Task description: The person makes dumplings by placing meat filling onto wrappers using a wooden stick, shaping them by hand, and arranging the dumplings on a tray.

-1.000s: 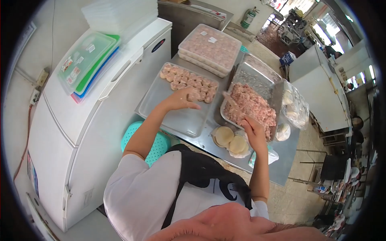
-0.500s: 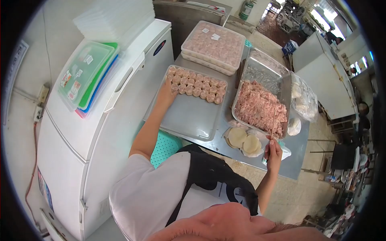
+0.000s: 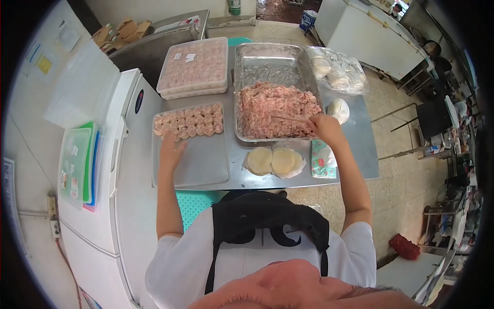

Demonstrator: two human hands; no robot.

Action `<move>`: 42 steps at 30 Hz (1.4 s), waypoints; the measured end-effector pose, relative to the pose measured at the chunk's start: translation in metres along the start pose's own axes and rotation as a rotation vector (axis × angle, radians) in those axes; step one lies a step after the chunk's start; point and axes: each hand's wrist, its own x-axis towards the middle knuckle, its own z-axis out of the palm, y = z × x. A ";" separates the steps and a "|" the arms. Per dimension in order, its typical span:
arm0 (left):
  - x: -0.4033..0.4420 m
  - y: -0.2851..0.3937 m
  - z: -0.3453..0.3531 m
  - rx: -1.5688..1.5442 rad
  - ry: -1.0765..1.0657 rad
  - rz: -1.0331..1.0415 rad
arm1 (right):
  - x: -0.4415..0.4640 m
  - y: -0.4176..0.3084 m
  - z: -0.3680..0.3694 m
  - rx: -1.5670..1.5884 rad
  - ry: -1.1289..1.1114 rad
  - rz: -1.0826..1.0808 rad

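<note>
My left hand (image 3: 170, 150) is over the plastic tray (image 3: 203, 164), its fingertips at the near left edge of the dumplings (image 3: 198, 122) standing in rows. Its thumb is apart from the fingers, and I see nothing held. My right hand (image 3: 326, 127) is closed on a thin stick-like spatula (image 3: 290, 119). The spatula's far end lies in the ground meat (image 3: 275, 105), which fills the near part of a deep metal pan (image 3: 267, 50). In front of the pan lie two stacks of round dough wrappers (image 3: 259, 160) on white paper or plastic.
Stacked lidded boxes of dumplings (image 3: 194, 66) stand behind the tray. Bagged wrapper stacks (image 3: 337, 72) and a white wrapped bundle (image 3: 338, 110) lie right of the pan. A patterned packet (image 3: 323, 159) sits near the front edge. At left is a white freezer (image 3: 98, 226) with coloured lids.
The view has swung toward the table. My right hand has moved from the pan's near corner over its right side, bringing the spatula across the meat. My left hand stays at the dumplings.
</note>
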 end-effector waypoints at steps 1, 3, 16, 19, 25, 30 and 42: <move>-0.002 0.028 0.001 -0.129 0.017 0.064 | 0.010 0.003 -0.003 -0.023 0.026 -0.042; -0.009 0.096 0.002 -0.364 -0.039 0.166 | 0.029 0.009 -0.006 -0.067 0.083 -0.127; -0.048 0.230 0.081 -0.353 -0.286 0.171 | 0.010 0.055 0.005 -0.022 -0.260 -0.341; -0.047 0.225 0.088 -0.403 -0.381 -0.016 | -0.011 0.054 0.007 0.027 -0.279 -0.397; -0.051 0.236 0.070 -0.466 -0.338 -0.029 | 0.000 0.068 -0.031 -0.053 -0.218 -0.418; -0.043 0.259 0.054 -0.487 -0.226 -0.188 | 0.023 0.066 0.008 0.062 0.082 -0.495; -0.033 0.236 0.061 -1.141 0.182 -0.596 | -0.006 0.059 0.008 0.038 -0.191 -0.484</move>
